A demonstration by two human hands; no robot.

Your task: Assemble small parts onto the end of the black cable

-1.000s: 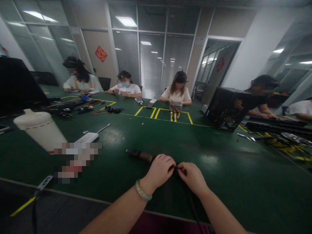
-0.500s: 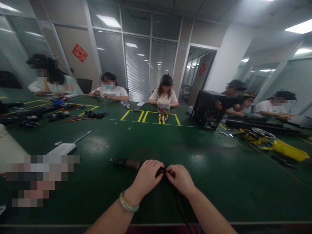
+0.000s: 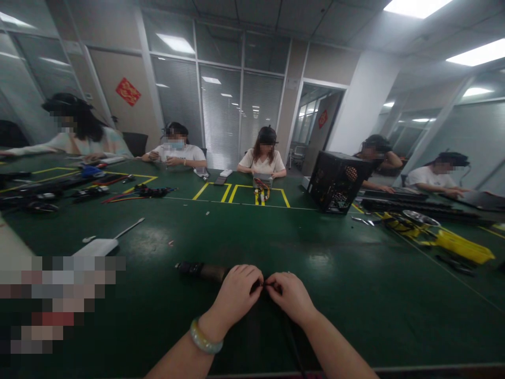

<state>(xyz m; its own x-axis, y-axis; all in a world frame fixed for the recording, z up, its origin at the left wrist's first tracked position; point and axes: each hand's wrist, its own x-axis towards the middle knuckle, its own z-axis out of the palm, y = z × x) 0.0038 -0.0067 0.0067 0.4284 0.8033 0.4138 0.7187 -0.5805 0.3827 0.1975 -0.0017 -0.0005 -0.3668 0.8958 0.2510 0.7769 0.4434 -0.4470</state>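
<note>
A dark cylindrical object point(image 3: 211, 272) with a black end lies on the green table, and its right part runs under my left hand point(image 3: 240, 289). The fingers of that hand are curled round a small dark part. My right hand point(image 3: 290, 295) pinches something dark and thin just beside the left fingertips; the fingertips of both hands nearly meet. A black cable point(image 3: 291, 342) runs from below the right hand down to the table's near edge. Fingers hide most of what is held between them.
A white device point(image 3: 97, 247) lies at the left by a blurred person. Farther back are bundled wires point(image 3: 148, 190), a black computer case point(image 3: 335, 181) and a yellow basket point(image 3: 463, 246). Several people sit around the green table point(image 3: 355, 295).
The view has tilted up slightly. Both hands remain close together at the dark parts, with a slight shift of the fingers. The person at the far left has stretched an arm out leftward.
</note>
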